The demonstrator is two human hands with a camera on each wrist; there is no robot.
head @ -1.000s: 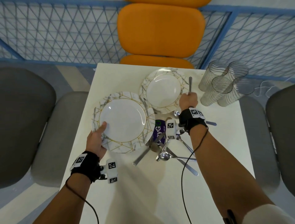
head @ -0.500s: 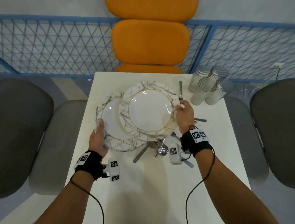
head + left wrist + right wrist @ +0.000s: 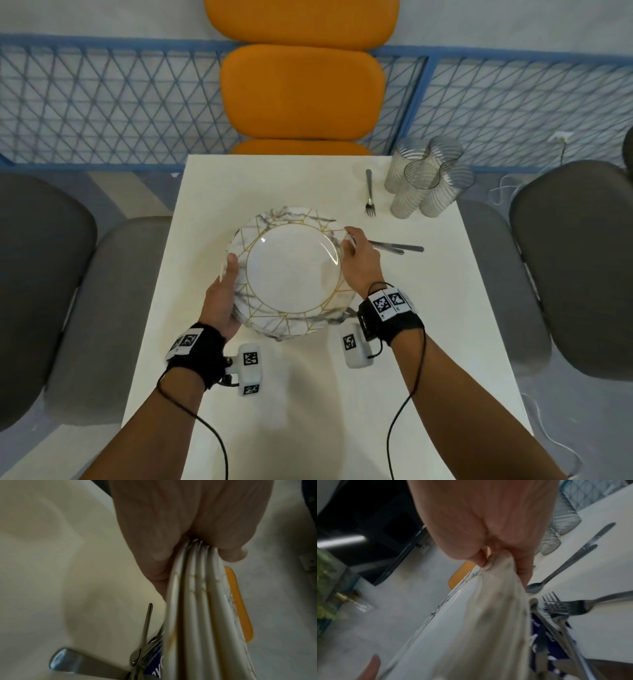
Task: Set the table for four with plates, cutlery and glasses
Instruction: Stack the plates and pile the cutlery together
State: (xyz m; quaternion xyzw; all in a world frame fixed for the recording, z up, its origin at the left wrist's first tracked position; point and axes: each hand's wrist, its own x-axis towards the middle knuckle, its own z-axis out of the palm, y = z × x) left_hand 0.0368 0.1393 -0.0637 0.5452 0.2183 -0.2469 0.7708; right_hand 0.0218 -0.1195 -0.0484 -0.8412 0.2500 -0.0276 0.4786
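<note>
Plate stack (image 3: 293, 274) held above desk (image 3: 308, 394) centre, over cutlery pile (image 3: 556, 615). L hand (image 3: 221, 301) grip clamped on stack's left rim, R hand (image 3: 359, 260) grip pinched on right rim. Fork (image 3: 370, 195) & glasses (image 3: 426, 185) at far right corner.

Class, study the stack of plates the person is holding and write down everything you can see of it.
The stack of plates is round, glossy white, its rims veined with grey marbling and thin gold lines, with a gold ring round the top plate's well. It looks ceramic. The left wrist view shows about four rims pressed together. The left hand grips its left edge and the right hand pinches its right edge. It sits roughly level over the white table, above a pile of cutlery. Whether it touches them is unclear.
</note>
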